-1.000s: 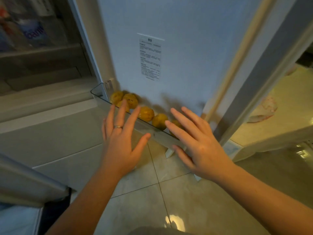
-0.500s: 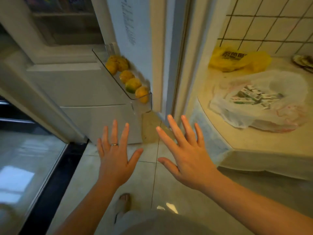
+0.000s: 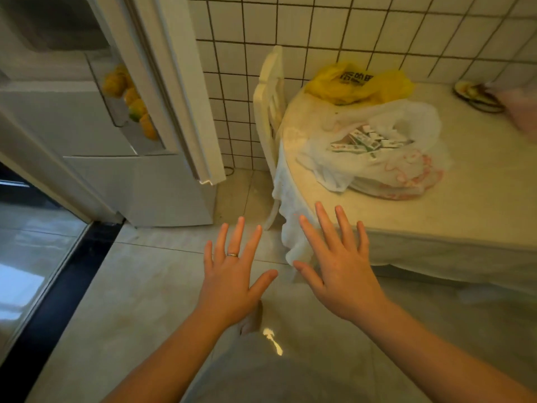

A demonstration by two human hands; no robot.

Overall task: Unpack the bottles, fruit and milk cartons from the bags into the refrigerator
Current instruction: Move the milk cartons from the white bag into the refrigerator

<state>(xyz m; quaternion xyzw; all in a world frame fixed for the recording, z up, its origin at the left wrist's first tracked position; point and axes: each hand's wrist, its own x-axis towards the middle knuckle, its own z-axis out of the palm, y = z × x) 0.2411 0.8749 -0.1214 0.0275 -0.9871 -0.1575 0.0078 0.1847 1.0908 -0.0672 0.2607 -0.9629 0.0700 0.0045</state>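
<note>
**Both grips empty**

Left hand point(image 3: 229, 280) and right hand point(image 3: 340, 269) hover before the desk point(image 3: 479, 205), each grip spread wide, holding nothing. On it, cartons point(image 3: 369, 141) lie in a white bag point(image 3: 401, 173); a yellow bag point(image 3: 357, 82) sits behind. Left of the desk, fruit point(image 3: 136, 107) sits in the fridge door point(image 3: 180, 91).

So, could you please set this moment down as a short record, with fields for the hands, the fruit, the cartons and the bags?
left hand: open, fingers spread, holds nothing
right hand: open, fingers spread, holds nothing
fruit: yellow-orange, in the door bin
refrigerator door: open
milk cartons: inside the clear bag
clear bag: lying on the table, mouth open
yellow bag: on the table, behind the clear bag
likely next: the cartons, not yet unpacked
</note>
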